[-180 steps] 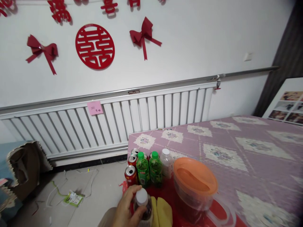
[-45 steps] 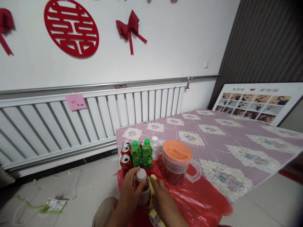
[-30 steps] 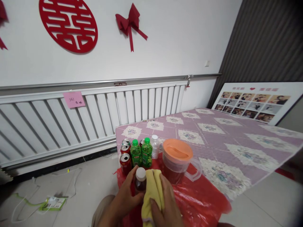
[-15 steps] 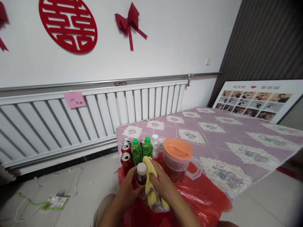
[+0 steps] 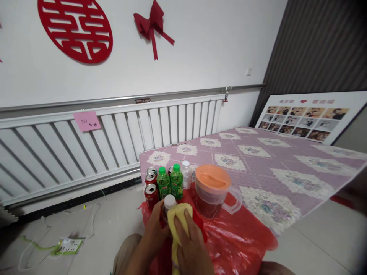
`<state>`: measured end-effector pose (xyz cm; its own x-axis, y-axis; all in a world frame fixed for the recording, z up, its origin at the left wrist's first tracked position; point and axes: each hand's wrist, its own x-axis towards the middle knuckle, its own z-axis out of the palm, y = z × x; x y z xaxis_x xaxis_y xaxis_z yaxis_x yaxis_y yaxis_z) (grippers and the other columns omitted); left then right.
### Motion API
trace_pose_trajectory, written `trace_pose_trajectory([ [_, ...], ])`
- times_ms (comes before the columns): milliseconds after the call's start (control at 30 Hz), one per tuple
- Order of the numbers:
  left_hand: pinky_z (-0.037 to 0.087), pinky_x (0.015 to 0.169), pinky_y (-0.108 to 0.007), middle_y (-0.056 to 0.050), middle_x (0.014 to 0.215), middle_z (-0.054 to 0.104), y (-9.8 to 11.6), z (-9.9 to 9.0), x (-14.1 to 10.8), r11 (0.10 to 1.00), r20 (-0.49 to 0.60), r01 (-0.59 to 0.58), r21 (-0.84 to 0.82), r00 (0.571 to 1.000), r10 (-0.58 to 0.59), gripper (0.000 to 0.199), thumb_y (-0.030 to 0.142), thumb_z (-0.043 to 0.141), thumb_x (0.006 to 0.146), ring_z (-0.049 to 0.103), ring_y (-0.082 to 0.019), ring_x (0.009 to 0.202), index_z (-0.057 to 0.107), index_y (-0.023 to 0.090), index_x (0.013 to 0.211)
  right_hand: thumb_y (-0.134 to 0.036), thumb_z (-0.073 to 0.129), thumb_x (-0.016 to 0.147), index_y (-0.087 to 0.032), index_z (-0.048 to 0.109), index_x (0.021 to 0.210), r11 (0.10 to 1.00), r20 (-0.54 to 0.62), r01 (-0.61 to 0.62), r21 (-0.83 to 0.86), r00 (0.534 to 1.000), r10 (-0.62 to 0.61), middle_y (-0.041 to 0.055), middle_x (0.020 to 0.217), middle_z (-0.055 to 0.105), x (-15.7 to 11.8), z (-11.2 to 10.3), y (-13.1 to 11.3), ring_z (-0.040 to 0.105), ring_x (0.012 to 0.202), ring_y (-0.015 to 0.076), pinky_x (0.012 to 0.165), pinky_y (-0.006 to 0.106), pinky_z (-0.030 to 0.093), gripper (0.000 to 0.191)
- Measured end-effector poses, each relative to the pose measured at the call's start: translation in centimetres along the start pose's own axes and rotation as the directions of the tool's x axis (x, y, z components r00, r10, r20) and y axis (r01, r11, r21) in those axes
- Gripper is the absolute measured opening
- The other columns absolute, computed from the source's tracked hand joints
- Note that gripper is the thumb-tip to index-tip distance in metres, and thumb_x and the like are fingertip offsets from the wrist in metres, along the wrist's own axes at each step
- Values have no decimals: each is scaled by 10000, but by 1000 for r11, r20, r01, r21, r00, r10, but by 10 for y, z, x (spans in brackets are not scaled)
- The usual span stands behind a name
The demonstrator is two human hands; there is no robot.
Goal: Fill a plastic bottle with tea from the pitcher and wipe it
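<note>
My left hand [image 5: 156, 231] is wrapped round a clear bottle [image 5: 169, 202] with a white cap, standing nearly upright close to me. In my right hand [image 5: 190, 244] is a yellow cloth [image 5: 179, 217], pressed against the right side of that bottle, whose lower part is hidden. Just beyond stand two bottles with green caps and labels, one on the left [image 5: 163, 183] and one on the right [image 5: 176, 181]. A white-capped clear bottle [image 5: 186, 175] is beside them. To the right is a pitcher [image 5: 212, 191] with an orange lid and dark liquid inside.
Several drink cans [image 5: 151, 194] stand left of the green bottles. Red plastic sheeting [image 5: 237, 236] lies under the things, over a purple flowered cover [image 5: 258, 168]. A white radiator [image 5: 123, 133] runs along the wall. On the floor at left lie a power strip [image 5: 69, 246] and cables.
My right hand has shifted the yellow cloth from upright along the bottle's side to over its near right side, fingers now spread on top. My left hand still holds the bottle. The view has shifted slightly.
</note>
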<state>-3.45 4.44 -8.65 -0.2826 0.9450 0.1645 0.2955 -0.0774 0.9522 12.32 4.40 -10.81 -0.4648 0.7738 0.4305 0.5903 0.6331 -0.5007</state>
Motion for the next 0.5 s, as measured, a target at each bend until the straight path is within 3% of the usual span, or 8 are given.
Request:
trace_pose_trajectory([
  [100, 431, 1068, -393, -97, 1346, 597, 2, -2, 2, 1000, -22, 8, -23, 1000, -8, 575, 348, 678, 769, 542, -280, 1273, 514, 222, 1306, 21, 527, 772, -429, 477, 1402, 993, -39, 97, -67, 994, -99, -15, 1498, 477, -11, 23, -3, 441, 1358, 370, 1043, 596, 458, 775],
  [200, 411, 1088, -404, -93, 1337, 604, 1, -4, 4, 999, -13, 5, -52, 1000, -6, 513, 356, 636, 803, 539, -280, 1277, 528, 230, 1288, 0, 544, 793, -437, 542, 1339, 988, -71, 147, -51, 986, -150, -32, 1463, 521, -14, 32, -5, 443, 1353, 371, 1059, 627, 425, 699],
  [367, 432, 1067, -433, -112, 1360, 575, -2, -2, 2, 999, 27, -25, -23, 999, 26, 643, 249, 699, 737, 549, -282, 1256, 459, 224, 1332, 10, 524, 762, -369, 558, 1349, 999, -10, 49, -9, 999, -49, 7, 1524, 444, -5, 3, 5, 455, 1350, 349, 1061, 549, 455, 699],
  [500, 446, 1051, -449, -100, 1354, 569, -1, 1, 1, 999, 41, -50, -9, 998, 51, 695, 171, 692, 726, 575, -259, 1207, 402, 241, 1353, -54, 464, 799, -296, 522, 1392, 994, -20, -59, 92, 998, 61, 50, 1597, 299, 14, -19, 15, 346, 1425, 310, 1113, 515, 399, 643],
])
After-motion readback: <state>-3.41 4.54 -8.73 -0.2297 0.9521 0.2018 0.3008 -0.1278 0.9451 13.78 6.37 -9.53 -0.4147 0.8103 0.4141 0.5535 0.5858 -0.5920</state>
